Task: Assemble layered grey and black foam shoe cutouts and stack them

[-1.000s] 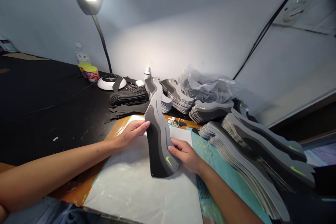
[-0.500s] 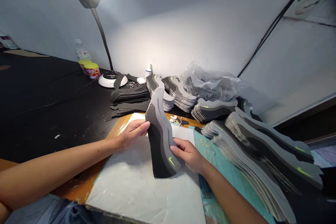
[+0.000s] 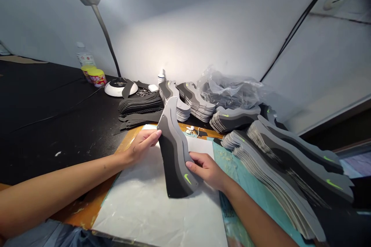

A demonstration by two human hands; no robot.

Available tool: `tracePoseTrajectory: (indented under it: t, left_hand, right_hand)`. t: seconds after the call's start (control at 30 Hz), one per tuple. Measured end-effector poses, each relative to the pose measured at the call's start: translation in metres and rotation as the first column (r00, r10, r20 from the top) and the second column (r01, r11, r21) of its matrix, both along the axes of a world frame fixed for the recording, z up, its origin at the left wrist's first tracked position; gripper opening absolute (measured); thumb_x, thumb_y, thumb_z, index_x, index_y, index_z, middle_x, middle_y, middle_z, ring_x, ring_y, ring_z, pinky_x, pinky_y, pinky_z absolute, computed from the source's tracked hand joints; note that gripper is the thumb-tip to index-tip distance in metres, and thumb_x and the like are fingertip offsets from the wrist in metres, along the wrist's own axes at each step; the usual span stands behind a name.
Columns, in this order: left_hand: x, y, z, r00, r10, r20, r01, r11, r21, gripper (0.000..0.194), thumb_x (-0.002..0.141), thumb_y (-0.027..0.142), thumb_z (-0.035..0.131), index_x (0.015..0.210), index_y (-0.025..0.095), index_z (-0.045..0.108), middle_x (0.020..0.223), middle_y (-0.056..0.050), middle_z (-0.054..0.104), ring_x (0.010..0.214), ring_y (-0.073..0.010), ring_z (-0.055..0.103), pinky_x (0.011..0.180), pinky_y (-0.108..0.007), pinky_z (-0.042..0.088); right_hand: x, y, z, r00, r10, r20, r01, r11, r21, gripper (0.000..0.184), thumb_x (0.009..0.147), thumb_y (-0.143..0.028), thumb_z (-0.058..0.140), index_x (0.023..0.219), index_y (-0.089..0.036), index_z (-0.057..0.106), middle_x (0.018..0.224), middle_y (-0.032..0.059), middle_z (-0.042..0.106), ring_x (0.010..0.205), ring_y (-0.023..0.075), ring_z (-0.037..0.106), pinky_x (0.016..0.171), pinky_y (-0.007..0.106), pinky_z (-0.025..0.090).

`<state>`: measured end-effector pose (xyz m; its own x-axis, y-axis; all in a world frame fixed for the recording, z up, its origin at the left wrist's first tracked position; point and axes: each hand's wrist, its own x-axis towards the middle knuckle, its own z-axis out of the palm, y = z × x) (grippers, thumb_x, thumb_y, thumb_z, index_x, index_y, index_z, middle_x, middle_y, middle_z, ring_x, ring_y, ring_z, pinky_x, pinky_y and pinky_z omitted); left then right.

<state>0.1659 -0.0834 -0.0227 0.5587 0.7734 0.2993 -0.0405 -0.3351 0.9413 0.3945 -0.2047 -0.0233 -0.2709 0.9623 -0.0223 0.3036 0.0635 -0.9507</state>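
A shoe upper panel [image 3: 175,154], banded in black and greys with a small lime swoosh, is held up at a tilt above a white sheet [image 3: 139,216]. My left hand [image 3: 143,144] pinches its left edge between thumb and fingers. On the opposite edge, just above the swoosh, my right hand [image 3: 207,168] grips it, fingers partly hidden behind. Fanned stacks of similar panels [image 3: 269,173] lie to the right of my right hand. Smaller panel stacks [image 3: 197,102] stand behind, beside a pile of dark strips [image 3: 140,104].
A lamp [image 3: 104,34] rises from a white base at back left, near yellow-lidded tubs [image 3: 97,78] and a clear bottle [image 3: 85,56]. A crumpled plastic bag [image 3: 232,87] sits against the wall. White earphones [image 3: 191,131] lie behind the sheet; a small white bottle [image 3: 161,77] stands farther back.
Both hands keep their hold on the shoe upper panel, which has barely moved. The whole view has shifted slightly with my head.
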Motion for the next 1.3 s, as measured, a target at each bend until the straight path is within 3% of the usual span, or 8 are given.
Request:
tracePoseTrajectory:
  t: [0.17,0.43,0.6,0.93,1.03,1.13,1.23,1.3]
  left_hand:
    - [-0.001,-0.001,-0.002,0.998,-0.061,-0.001,0.061,0.998,-0.029,0.050,0.096,0.052,0.043,0.060,0.020,0.027,0.058,0.005,0.023,0.052,-0.0097,0.021,0.048,-0.024,0.023]
    - [-0.003,0.005,0.001,0.999,-0.027,-0.023,0.029,0.995,0.090,0.057,0.092,0.063,0.042,0.057,0.019,0.032,0.057,0.004,0.030,0.054,-0.0101,0.029,0.052,-0.025,0.026]
    - [-0.003,0.002,0.014,0.997,0.004,-0.080,0.003,0.997,0.081,0.045,0.092,0.050,0.053,0.063,0.016,0.045,0.062,0.003,0.039,0.059,-0.0107,0.037,0.055,-0.023,0.030]
    - [-0.005,0.004,0.006,0.994,-0.065,-0.087,0.078,0.985,0.154,0.044,0.099,0.048,0.039,0.068,0.017,0.044,0.067,0.002,0.043,0.061,-0.0114,0.039,0.057,-0.023,0.035]
    - [-0.005,0.004,0.009,0.986,-0.131,-0.104,0.147,0.976,0.161,0.047,0.099,0.049,0.040,0.065,0.017,0.040,0.064,0.003,0.038,0.058,-0.0106,0.035,0.054,-0.023,0.032]
    - [-0.001,-0.005,0.012,0.939,-0.297,-0.173,0.314,0.946,0.081,0.046,0.099,0.049,0.041,0.068,0.016,0.047,0.065,0.002,0.044,0.060,-0.0115,0.040,0.056,-0.023,0.035]
    - [0.004,-0.019,0.012,0.845,-0.490,-0.214,0.508,0.861,0.031,0.041,0.100,0.045,0.041,0.085,0.013,0.061,0.077,-0.003,0.058,0.070,-0.0150,0.051,0.066,-0.025,0.044]
    - [0.005,-0.025,0.010,0.834,-0.491,-0.250,0.522,0.850,0.073,0.038,0.100,0.044,0.043,0.087,0.014,0.062,0.078,-0.003,0.060,0.070,-0.0148,0.053,0.065,-0.025,0.045]
  right_hand:
    - [0.001,0.000,0.001,0.998,0.028,-0.060,-0.030,0.999,-0.042,0.040,0.092,-0.054,0.054,0.080,-0.017,0.059,0.072,-0.0004,0.050,0.066,0.0134,0.041,0.060,0.025,0.034]
    - [0.001,-0.001,0.003,0.997,0.034,-0.068,-0.035,0.999,-0.013,0.039,0.092,-0.052,0.053,0.079,-0.016,0.059,0.071,-0.0004,0.048,0.068,0.0139,0.042,0.061,0.025,0.034]
    - [0.001,-0.001,0.005,0.999,0.050,0.013,-0.051,0.998,0.031,0.036,0.093,-0.046,0.050,0.073,-0.017,0.053,0.068,-0.0022,0.042,0.066,0.0126,0.037,0.059,0.025,0.030]
    - [0.004,-0.001,0.006,1.000,0.028,0.012,-0.029,1.000,0.010,0.039,0.089,-0.052,0.054,0.074,-0.017,0.058,0.066,-0.0016,0.047,0.065,0.0136,0.041,0.059,0.025,0.034]
    - [0.004,0.000,0.009,0.991,0.074,-0.111,-0.079,0.996,-0.039,0.041,0.086,-0.058,0.058,0.090,-0.017,0.062,0.077,0.0011,0.056,0.071,0.0156,0.048,0.063,0.026,0.038]
    - [-0.002,0.000,0.013,0.954,0.064,-0.293,-0.088,0.994,-0.071,0.052,0.085,-0.064,0.059,0.109,-0.018,0.059,0.094,0.0049,0.061,0.081,0.0176,0.053,0.069,0.027,0.042]
    - [-0.013,-0.002,0.017,0.959,-0.033,-0.281,0.014,0.997,-0.071,0.049,0.087,-0.063,0.057,0.102,-0.017,0.061,0.091,0.0044,0.061,0.082,0.0179,0.054,0.071,0.028,0.042]
    - [-0.019,-0.005,0.018,0.976,-0.089,-0.198,0.077,0.995,-0.065,0.045,0.089,-0.061,0.055,0.094,-0.017,0.064,0.082,0.0028,0.059,0.077,0.0169,0.051,0.067,0.027,0.041]
